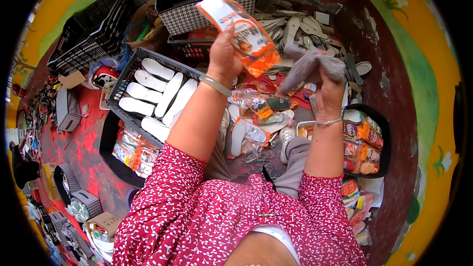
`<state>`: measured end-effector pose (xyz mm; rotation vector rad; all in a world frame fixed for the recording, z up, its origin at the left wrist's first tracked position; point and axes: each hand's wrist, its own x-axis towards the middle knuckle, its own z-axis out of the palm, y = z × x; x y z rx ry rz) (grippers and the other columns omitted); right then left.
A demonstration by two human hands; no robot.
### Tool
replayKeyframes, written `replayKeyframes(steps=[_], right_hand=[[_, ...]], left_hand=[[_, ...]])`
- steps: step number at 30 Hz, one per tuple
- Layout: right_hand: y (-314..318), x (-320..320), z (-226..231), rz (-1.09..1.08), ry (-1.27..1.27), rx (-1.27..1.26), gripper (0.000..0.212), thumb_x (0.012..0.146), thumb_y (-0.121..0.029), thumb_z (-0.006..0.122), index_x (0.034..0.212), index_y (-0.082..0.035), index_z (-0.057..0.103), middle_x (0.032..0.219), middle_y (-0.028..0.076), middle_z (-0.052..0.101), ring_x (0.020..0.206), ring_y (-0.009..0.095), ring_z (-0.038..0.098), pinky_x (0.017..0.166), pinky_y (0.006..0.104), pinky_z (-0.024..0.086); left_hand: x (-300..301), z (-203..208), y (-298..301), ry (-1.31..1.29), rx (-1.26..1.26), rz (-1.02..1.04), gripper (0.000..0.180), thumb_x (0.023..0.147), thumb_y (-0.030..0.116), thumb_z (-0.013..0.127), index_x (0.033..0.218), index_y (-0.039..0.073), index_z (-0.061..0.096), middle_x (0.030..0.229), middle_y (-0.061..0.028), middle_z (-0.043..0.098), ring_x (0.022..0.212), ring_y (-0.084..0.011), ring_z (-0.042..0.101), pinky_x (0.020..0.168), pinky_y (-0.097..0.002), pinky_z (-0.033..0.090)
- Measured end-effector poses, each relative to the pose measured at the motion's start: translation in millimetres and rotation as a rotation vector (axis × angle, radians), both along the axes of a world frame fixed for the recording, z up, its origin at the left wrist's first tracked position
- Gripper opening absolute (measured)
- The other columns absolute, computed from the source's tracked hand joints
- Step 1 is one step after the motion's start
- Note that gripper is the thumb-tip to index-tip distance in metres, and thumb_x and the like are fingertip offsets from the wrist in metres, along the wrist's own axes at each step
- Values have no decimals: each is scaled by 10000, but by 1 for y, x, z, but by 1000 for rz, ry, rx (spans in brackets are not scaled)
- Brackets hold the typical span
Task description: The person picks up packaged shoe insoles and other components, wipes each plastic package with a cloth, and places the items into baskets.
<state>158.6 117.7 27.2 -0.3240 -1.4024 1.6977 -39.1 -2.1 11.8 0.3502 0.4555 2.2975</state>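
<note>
My left hand [225, 55] is raised and closed on the lower left edge of a flat orange-and-white plastic packet [252, 33]. Level with it on the right, my right hand [328, 97] grips a soft grey cloth item [311, 70]; it is folded and blurred, so its exact kind does not show. Below and between both hands, orange-printed plastic packets [266, 102] lie in a loose heap on the floor. White shoe insoles [148, 80] fill a dark plastic crate [119, 84] left of my left forearm.
Insoles and soles [300, 28] are piled against the far wall. A black bin [383, 135] of orange packets stands at my right, another [109, 143] at my left. A checked fabric box [189, 19] and a black crate [91, 34] stand at the back.
</note>
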Motion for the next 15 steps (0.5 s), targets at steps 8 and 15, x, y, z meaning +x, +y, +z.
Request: replayKeyframes(steps=[8, 15], right_hand=[[-47, -30, -13, 7, -443, 872, 543, 831, -149, 557, 1337, -29, 399, 1383, 135, 401, 1270, 257, 400, 1032, 438, 312], [-34, -31, -25, -238, -601, 1192, 733, 748, -203, 637, 1406, -103, 328, 1438, 123, 333, 1354, 284, 277, 1067, 457, 239]], left_hand=[[52, -9, 12, -39, -63, -455, 532, 971, 458, 289, 1300, 57, 403, 1218, -118, 517, 1152, -253, 497, 1003, -391, 389], [65, -10, 1, 15, -181, -672, 716, 914, 620, 246, 1376, 81, 335, 1363, -90, 424, 1241, -256, 424, 1024, -409, 352]])
